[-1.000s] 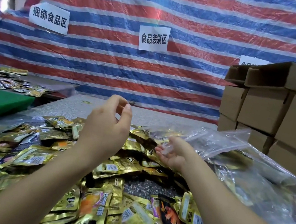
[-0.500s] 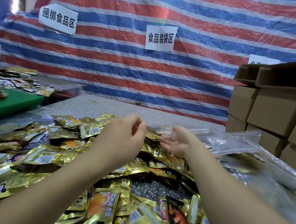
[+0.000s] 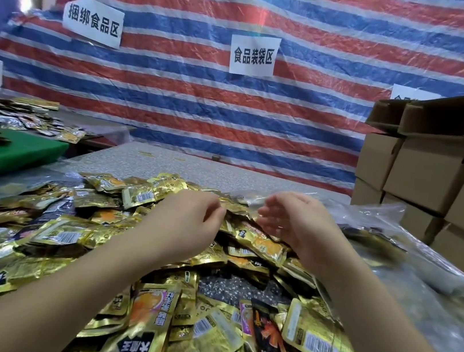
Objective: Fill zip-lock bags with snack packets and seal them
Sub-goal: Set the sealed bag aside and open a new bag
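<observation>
Head view. Your left hand [image 3: 188, 220] hovers over the heap of gold snack packets [image 3: 72, 230], its fingers [image 3: 214, 206] loosely curled, thumb and forefinger close together; whether they pinch anything, you cannot tell from here. Your right hand [image 3: 293, 221] sits just beside it, palm turned inward, fingers relaxed and slightly bent, gripping nothing that shows.

Packets lie directly under both sets of fingertips and spread toward you and out to the left of your left fingers. A black-and-orange packet [image 3: 274, 345] lies nearer you than your right wrist. Clear zip-lock bags [image 3: 376, 212] rest just beyond and to the right of your right fingers, one edge close to the fingertips. Speckled table [image 3: 231, 290] shows between your forearms.

Beyond the fingers: striped tarp [image 3: 263, 120] with paper signs [image 3: 253, 55]. Far right of the right fingers: stacked cardboard boxes [image 3: 436, 170]. Far left: a green board [image 3: 2, 150].
</observation>
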